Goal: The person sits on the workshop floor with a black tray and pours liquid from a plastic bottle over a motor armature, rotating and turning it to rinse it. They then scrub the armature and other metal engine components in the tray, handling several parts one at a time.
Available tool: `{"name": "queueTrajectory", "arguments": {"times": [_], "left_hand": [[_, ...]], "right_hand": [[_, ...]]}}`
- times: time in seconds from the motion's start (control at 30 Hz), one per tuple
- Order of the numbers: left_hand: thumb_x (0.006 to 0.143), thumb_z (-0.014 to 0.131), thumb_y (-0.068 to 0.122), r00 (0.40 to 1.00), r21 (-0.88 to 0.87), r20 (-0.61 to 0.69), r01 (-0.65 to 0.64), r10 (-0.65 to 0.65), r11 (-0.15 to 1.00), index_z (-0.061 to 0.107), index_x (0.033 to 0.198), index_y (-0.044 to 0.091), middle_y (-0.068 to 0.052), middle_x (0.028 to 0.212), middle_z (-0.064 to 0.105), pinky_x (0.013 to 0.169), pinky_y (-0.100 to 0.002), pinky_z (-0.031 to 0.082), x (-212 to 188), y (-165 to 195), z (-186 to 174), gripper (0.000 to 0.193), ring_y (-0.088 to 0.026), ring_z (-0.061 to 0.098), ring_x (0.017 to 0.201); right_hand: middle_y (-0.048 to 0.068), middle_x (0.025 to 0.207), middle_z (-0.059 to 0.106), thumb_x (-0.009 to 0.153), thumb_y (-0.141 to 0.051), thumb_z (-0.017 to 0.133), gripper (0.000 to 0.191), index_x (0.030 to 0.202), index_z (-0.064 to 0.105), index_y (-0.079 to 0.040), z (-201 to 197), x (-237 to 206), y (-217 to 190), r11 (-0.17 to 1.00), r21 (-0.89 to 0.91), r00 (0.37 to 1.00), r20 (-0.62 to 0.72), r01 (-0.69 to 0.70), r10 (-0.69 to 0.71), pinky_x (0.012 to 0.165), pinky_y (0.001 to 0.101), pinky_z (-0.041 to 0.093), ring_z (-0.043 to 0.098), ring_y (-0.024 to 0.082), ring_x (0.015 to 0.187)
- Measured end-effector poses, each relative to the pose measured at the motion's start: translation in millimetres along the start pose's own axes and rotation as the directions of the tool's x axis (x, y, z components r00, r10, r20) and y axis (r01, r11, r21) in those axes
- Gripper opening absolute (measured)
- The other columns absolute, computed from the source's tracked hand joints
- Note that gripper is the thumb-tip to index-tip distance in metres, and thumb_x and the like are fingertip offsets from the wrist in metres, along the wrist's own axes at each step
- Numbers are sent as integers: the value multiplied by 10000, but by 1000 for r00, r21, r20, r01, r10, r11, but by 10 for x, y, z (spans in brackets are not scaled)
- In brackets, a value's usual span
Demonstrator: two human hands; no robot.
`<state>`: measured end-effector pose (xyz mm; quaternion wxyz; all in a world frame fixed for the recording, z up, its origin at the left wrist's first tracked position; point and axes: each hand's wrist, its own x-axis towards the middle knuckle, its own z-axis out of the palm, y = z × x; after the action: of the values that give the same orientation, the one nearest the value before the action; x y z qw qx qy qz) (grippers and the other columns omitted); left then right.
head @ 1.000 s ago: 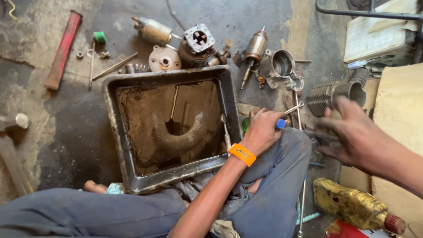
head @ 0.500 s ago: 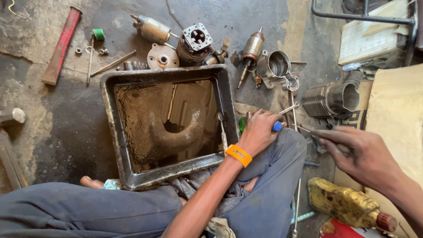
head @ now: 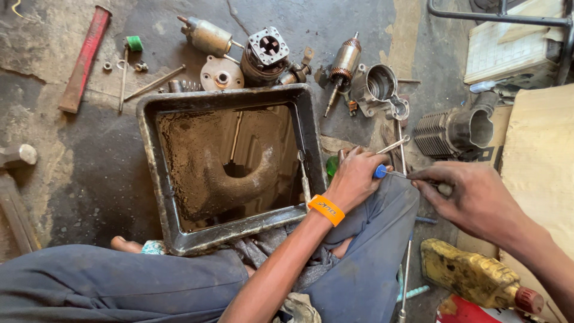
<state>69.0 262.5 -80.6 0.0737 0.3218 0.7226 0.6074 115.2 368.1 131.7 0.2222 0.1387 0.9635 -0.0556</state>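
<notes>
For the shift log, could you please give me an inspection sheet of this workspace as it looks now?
Surface: stained, oily concrete floor; the person sits on it.
Job's things: blue-tipped tool held at the left hand; its thin shaft meets the right hand.
Clutter: dirty metal tray, armature, finned cylinder, motor housing, red bar, yellow tool body.
Fingers: both hands closed around the tool; left wrist wears an orange band.
Cables: thin dark wire at the top.
Surroundings: cardboard sheet, metal frame.
</notes>
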Motion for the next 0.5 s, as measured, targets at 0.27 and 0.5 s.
{"name": "queueTrajectory", "arguments": {"times": [0.27, 0.5], "left_hand": [[946, 658, 279, 1000, -4, -3, 14, -14, 1000, 709, 990, 90, -123, 940, 718, 962, -572, 416, -57, 24, 105, 200, -407, 619, 1017], [983, 620, 244, 996, 128, -52, -60, 67, 990, 679, 993, 107, -94, 970, 690, 1057, -646, 320, -266, 120, 400, 149, -386, 601, 1076]], "right_hand": [[130, 814, 783, 825, -151, 728, 212, 1009, 791, -65, -8, 63, 74, 988, 150, 999, -7, 38, -37, 646, 359, 579, 738, 223, 699], [131, 852, 775, 850, -231, 746, 285, 1095, 791, -93, 322, -249, 301, 982, -124, 990, 3, 142, -143, 655, 398, 569, 726, 294, 699]]}}
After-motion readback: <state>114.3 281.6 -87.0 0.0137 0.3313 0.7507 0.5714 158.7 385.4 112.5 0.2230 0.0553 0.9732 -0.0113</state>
